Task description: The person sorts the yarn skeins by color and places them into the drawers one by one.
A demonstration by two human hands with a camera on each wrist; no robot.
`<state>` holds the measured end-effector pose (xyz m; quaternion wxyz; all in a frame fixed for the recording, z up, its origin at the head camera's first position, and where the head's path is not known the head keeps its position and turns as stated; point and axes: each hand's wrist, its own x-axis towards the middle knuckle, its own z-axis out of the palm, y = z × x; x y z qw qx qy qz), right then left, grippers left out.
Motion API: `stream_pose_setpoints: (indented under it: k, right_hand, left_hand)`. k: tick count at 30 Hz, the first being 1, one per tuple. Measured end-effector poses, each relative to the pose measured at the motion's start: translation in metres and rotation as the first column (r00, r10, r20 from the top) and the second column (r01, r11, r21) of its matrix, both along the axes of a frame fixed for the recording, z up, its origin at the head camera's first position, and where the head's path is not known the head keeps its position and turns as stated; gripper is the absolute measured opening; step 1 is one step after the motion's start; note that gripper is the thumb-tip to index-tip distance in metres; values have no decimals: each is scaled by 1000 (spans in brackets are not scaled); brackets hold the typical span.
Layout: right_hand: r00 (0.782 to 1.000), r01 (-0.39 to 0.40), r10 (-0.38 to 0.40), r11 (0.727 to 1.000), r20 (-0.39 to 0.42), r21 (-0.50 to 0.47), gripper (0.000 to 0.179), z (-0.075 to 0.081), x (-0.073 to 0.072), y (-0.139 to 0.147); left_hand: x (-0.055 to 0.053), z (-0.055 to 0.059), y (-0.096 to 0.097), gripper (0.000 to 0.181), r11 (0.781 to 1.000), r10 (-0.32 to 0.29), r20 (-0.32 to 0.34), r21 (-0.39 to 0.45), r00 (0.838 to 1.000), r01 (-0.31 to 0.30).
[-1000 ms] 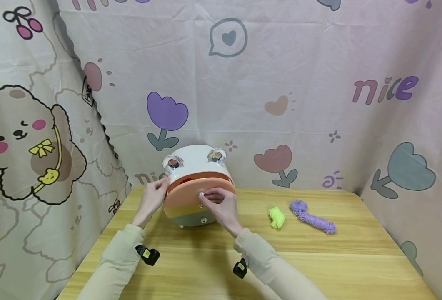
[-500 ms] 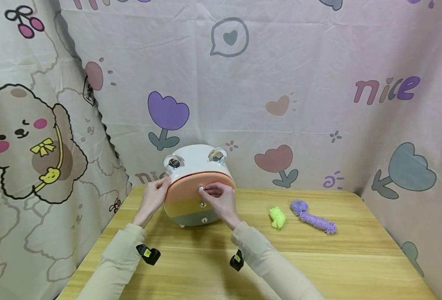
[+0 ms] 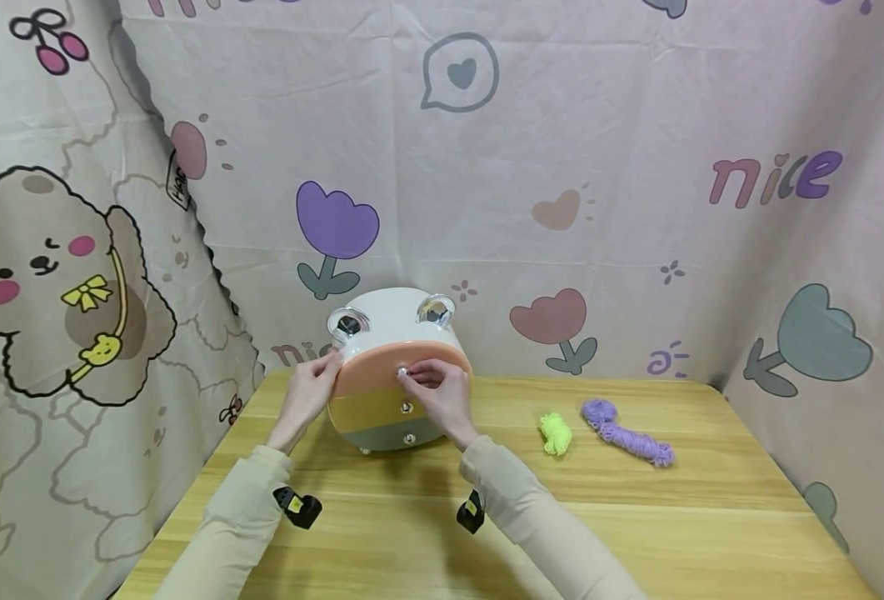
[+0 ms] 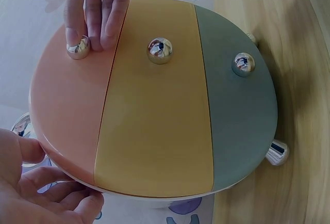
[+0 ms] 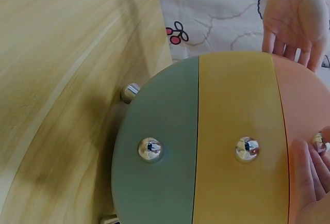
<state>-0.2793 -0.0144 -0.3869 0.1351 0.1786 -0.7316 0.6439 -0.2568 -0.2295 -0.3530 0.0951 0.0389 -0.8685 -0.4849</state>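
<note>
The wooden table (image 3: 382,533) carries a three-drawer mini cabinet (image 3: 377,400) near its back edge, closer to the back left corner than to the back right. The step in hand appears to be seating the top drawer (image 4: 72,100), whose front lies flush with its neighbour; if seating is complete, the next move calls for releasing the knob without pulling it. The cabinet has a glossy white shell (image 3: 392,308) and a rounded front in three bands: peach at the top, mustard-yellow middle drawer (image 4: 157,110), grey-green bottom drawer (image 4: 237,110). The left hand (image 3: 309,398) rests loosely bent fingers against the upper left side; the right hand (image 3: 445,400) pinches the top knob. Toward the table's right edge lie a purple yarn hank (image 3: 631,439) and a smaller neon-green yarn bundle (image 3: 556,434). Two clear ear-shaped fittings (image 3: 348,335) top the shell. The top knob (image 4: 77,53) is round and mirror-bright.
</note>
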Motion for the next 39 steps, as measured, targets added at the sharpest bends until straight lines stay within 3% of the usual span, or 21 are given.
stream_pose_setpoints:
  k: [20,23,28,39]
  right_hand:
    - [1000,8,-8,1000,-8,2,18,-2,0,0]
    - [1000,-3,3,1000,3,-29,18,3,8,0]
    - [1000,0,2,998,28,-58,20,-11,7,1]
    - [996,49,-49,999,68,6,19,-50,4,4]
  left_hand:
    - [1,1,0,52,1000,-1,13,6,1000,1]
    - [1,1,0,52,1000,0,10,5,1000,0]
    - [1,1,0,51,1000,-1,5,3,1000,1]
    - [1,1,1,52,1000,-1,12,6,1000,1]
